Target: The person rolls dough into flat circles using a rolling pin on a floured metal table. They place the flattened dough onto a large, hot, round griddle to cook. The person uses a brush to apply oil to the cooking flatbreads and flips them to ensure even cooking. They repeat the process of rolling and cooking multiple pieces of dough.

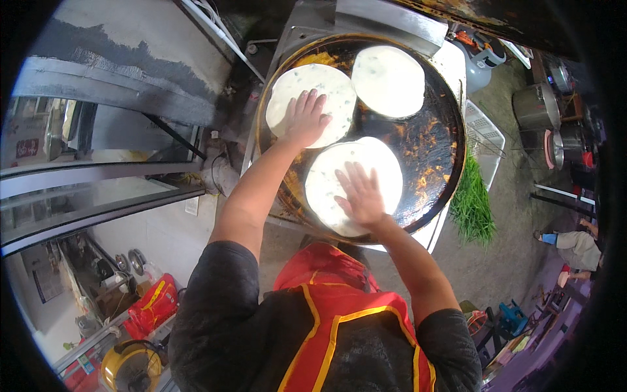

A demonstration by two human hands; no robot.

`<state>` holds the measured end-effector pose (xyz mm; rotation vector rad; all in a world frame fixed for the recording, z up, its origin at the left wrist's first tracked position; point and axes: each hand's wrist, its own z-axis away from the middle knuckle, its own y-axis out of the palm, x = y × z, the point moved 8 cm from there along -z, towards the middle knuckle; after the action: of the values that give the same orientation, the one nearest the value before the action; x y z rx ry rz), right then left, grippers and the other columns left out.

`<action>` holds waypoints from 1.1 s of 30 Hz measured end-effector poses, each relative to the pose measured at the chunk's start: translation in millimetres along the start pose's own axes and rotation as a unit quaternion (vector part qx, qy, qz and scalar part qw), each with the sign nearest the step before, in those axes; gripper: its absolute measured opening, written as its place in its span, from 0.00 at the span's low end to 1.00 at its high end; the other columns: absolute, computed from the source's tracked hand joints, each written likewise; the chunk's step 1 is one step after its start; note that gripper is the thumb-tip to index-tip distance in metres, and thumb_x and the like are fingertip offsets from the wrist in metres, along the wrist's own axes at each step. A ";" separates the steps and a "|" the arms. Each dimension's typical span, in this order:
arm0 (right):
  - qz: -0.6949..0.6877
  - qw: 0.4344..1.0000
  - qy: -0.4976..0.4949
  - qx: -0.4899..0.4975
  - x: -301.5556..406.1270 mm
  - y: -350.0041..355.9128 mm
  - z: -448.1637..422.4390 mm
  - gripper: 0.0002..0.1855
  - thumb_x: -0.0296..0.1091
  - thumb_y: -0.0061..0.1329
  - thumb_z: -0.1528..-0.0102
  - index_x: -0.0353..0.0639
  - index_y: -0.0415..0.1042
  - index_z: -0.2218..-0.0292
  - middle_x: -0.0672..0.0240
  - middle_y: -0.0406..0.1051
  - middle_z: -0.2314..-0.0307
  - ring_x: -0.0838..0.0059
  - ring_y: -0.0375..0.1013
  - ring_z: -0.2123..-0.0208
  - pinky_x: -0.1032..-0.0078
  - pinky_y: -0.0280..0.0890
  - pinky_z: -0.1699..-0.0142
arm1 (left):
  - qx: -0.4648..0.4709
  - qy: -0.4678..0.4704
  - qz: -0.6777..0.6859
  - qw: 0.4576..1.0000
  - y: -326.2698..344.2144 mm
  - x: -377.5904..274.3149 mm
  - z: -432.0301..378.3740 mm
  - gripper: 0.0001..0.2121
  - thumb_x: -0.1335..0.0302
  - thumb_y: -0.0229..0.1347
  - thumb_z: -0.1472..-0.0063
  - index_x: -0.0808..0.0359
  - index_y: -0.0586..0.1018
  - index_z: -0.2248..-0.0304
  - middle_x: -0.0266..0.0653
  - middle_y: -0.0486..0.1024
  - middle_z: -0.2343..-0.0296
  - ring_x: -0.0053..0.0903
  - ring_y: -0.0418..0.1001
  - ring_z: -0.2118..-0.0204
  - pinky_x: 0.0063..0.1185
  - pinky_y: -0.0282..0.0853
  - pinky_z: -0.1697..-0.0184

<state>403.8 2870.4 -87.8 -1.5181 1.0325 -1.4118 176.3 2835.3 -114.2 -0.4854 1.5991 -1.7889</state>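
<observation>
A large round black griddle (416,152) lies before me, its surface oily with brown patches. My left hand (307,117) rests flat, fingers spread, on a pale flatbread (338,90) flecked with green at the upper left. On the pale dough round nearest me (323,196), my right hand (361,193) is laid palm down with its fingers apart; a second edge shows at its upper rim. A third dough round (388,81) lies at the upper right of the griddle, untouched. Neither hand grasps anything.
Right of the griddle, a bunch of green chives or similar greens (471,203) lies by a white plastic basket (492,142). Behind it stands a gas cylinder (477,66). Metal pots (536,105) and a seated person (578,247) are farther right. A window frame (98,171) is at left.
</observation>
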 end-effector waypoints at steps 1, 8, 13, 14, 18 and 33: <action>-0.004 1.000 -0.009 -0.001 1.9 -1.1 -1.5 0.33 0.55 0.36 0.42 0.56 0.48 0.39 0.64 0.47 0.40 0.61 0.44 0.38 0.48 0.36 0.37 | 0.008 -0.002 0.022 1.000 -3.2 2.0 -2.1 0.30 0.53 0.37 0.35 0.59 0.50 0.39 0.42 0.43 0.39 0.35 0.36 0.35 0.34 0.31 0.35; -0.039 0.999 -0.024 -0.028 1.1 -10.9 -4.2 0.31 0.50 0.40 0.42 0.55 0.51 0.40 0.64 0.51 0.41 0.61 0.48 0.39 0.52 0.39 0.36 | 0.093 -0.004 0.127 0.988 -40.0 -13.7 41.5 0.27 0.58 0.40 0.35 0.64 0.57 0.42 0.45 0.52 0.41 0.37 0.47 0.37 0.32 0.41 0.36; -0.013 0.980 0.188 -0.068 -74.5 -15.4 -0.2 0.33 0.39 0.46 0.47 0.44 0.54 0.42 0.59 0.57 0.46 0.59 0.56 0.44 0.60 0.48 0.39 | 0.022 0.071 0.201 0.977 -44.1 -57.7 128.6 0.21 0.63 0.46 0.37 0.65 0.67 0.48 0.48 0.65 0.49 0.39 0.62 0.45 0.31 0.58 0.43; -0.006 0.983 0.163 -0.086 -75.4 -20.4 -0.2 0.28 0.36 0.47 0.49 0.39 0.60 0.47 0.59 0.63 0.52 0.60 0.61 0.50 0.64 0.54 0.44 | 0.014 0.067 0.231 0.971 -37.0 -61.6 141.9 0.20 0.63 0.47 0.38 0.65 0.68 0.49 0.48 0.66 0.50 0.40 0.64 0.47 0.31 0.59 0.45; 0.046 0.973 0.215 -0.074 -79.6 -23.3 -7.4 0.15 0.34 0.46 0.49 0.43 0.67 0.59 0.64 0.68 0.63 0.62 0.64 0.59 0.66 0.58 0.53 | -0.039 0.041 0.346 0.937 -41.6 -88.6 172.3 0.17 0.68 0.48 0.39 0.66 0.71 0.53 0.48 0.71 0.55 0.39 0.68 0.51 0.29 0.63 0.48; -0.140 0.983 -0.115 -0.039 125.2 -109.2 10.6 0.18 0.27 0.45 0.53 0.37 0.65 0.58 0.60 0.70 0.76 0.62 0.73 0.76 0.70 0.69 0.74 | -0.095 -0.327 0.910 0.236 39.1 -83.9 225.1 0.16 0.65 0.44 0.36 0.69 0.72 0.56 0.41 0.71 0.58 0.25 0.67 0.54 0.23 0.61 0.50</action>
<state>424.3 2790.8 57.0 -1.8924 0.7628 -1.3544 396.0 2731.7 -99.1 0.5359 0.5583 0.5540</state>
